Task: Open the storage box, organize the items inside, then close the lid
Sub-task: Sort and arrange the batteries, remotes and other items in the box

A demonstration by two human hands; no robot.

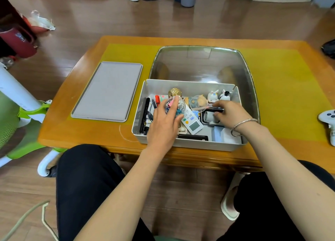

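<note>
A seated person in dark trousers reaches both hands into an open grey storage box (pixel 190 146) at the near edge of a wooden table (pixel 87 132). The left hand (pixel 164 125) curls its fingers round a clear round bottle (pixel 175 107) with a gold ornate cap, holding it above the clutter. Left of that hand, black pens (pixel 144 114) and a red marker (pixel 157 100) lie along the box's wall; just right of it sits a white remote control (pixel 193 123) with a small screen. The right hand (pixel 230 114), a silver bracelet (pixel 242 125) on its wrist, has fingers bent down onto a dark-framed item in the box's right part; whether it grips or only touches cannot be told. Beyond its fingertips stand small figurines (pixel 213 96), two with rabbit ears. Farther left of the left hand, a flat grey lid (pixel 108 92) lies on the table. Beyond both hands, behind the box, a clear domed cover (pixel 199 63) rests on a yellow mat (pixel 282 88). Far right of the right hand lies a white game controller (pixel 328 119).
</note>
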